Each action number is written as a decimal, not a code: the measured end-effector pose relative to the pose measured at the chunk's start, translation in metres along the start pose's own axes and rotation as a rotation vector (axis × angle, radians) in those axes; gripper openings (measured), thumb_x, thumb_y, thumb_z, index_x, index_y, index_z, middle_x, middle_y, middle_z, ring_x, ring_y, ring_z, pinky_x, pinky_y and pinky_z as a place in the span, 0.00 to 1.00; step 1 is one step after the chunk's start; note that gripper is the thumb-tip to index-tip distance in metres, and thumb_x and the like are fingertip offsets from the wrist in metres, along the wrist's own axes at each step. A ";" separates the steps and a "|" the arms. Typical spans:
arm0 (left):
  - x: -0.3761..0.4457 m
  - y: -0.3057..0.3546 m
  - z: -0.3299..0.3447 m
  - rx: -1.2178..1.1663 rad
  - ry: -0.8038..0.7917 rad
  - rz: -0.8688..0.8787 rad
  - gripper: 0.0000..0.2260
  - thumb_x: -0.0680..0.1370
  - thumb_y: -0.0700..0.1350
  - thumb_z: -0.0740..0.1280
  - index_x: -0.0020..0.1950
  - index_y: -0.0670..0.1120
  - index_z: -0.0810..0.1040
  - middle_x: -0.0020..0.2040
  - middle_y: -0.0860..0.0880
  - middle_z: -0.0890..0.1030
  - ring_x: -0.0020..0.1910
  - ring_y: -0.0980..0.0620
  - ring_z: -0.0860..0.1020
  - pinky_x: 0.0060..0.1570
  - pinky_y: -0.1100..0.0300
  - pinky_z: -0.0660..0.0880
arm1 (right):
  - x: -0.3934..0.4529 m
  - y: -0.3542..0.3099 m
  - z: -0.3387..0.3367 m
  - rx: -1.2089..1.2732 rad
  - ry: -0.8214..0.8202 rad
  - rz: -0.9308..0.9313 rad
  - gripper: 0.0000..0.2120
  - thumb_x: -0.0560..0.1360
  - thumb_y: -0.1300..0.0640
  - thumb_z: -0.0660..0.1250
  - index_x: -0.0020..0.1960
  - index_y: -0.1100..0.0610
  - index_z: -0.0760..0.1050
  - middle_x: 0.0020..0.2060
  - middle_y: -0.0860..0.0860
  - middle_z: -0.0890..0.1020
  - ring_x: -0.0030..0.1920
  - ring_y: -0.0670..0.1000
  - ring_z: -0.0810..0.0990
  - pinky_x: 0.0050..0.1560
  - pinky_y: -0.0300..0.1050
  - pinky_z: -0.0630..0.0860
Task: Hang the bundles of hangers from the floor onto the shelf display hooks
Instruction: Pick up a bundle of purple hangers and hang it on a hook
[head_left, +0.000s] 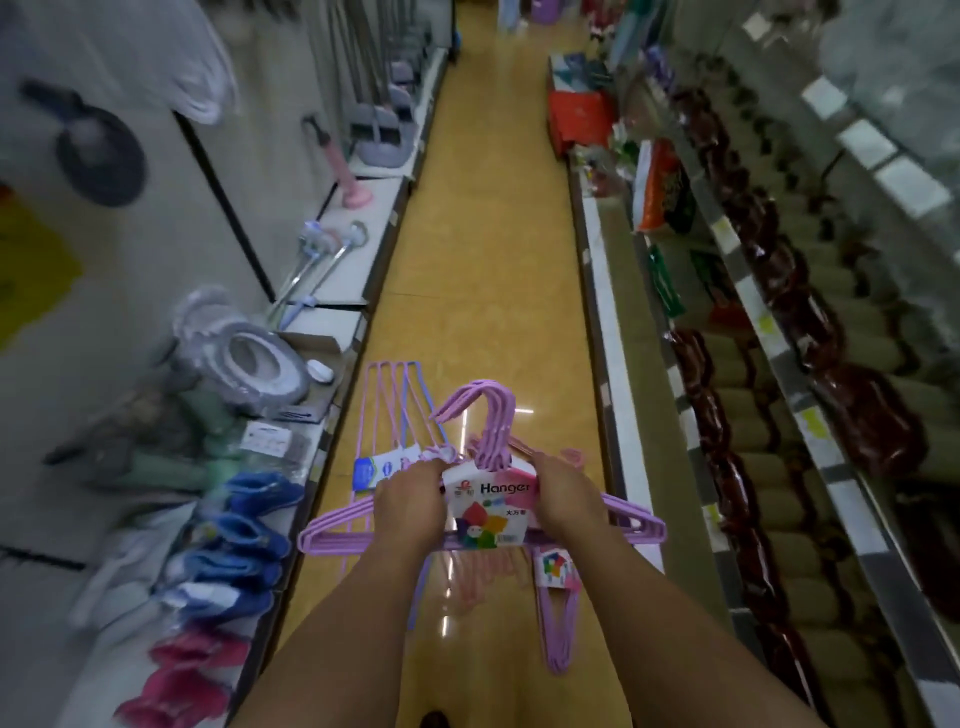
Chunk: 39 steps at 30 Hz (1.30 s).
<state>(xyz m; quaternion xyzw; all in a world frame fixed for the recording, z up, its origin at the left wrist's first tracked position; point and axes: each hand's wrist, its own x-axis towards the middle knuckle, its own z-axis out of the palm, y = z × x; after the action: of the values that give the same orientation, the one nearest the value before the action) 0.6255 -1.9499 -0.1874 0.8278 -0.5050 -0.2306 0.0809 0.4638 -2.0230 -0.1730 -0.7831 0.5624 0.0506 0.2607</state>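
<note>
Hands, left (410, 501) and right (563, 493), grip a purple hanger bundle (488, 499) above more bundles (400, 415) on the floor.

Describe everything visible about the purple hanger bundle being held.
The purple hanger bundle looks like plastic, several hangers stacked, hooks pointing up and away. A white card label reading "Hanger" wraps its middle. It is held level above the yellow floor, left hand and right hand gripping either side of the label.
</note>
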 end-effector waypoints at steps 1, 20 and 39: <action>-0.005 -0.008 -0.006 -0.007 0.012 -0.004 0.18 0.76 0.41 0.60 0.65 0.52 0.73 0.58 0.46 0.80 0.57 0.42 0.77 0.53 0.54 0.71 | -0.001 -0.010 -0.001 -0.007 0.008 -0.010 0.16 0.78 0.57 0.58 0.66 0.52 0.70 0.57 0.54 0.80 0.56 0.56 0.78 0.55 0.48 0.74; -0.151 -0.088 -0.055 -0.058 0.283 -0.645 0.09 0.77 0.45 0.62 0.56 0.46 0.74 0.56 0.46 0.80 0.55 0.43 0.78 0.49 0.54 0.73 | -0.047 -0.158 0.018 -0.567 -0.104 -0.733 0.14 0.78 0.63 0.55 0.63 0.60 0.68 0.59 0.57 0.78 0.59 0.58 0.78 0.55 0.48 0.73; -0.443 -0.120 0.028 -0.257 0.455 -1.274 0.12 0.79 0.40 0.58 0.60 0.49 0.74 0.55 0.46 0.80 0.54 0.45 0.78 0.47 0.55 0.73 | -0.290 -0.214 0.125 -0.791 -0.299 -1.349 0.18 0.78 0.65 0.56 0.68 0.60 0.66 0.62 0.57 0.77 0.61 0.57 0.77 0.56 0.52 0.75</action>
<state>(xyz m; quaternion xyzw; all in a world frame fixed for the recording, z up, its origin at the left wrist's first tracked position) 0.5384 -1.5031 -0.1236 0.9749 0.1408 -0.1119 0.1311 0.5801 -1.6675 -0.0976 -0.9741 -0.1336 0.1823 0.0107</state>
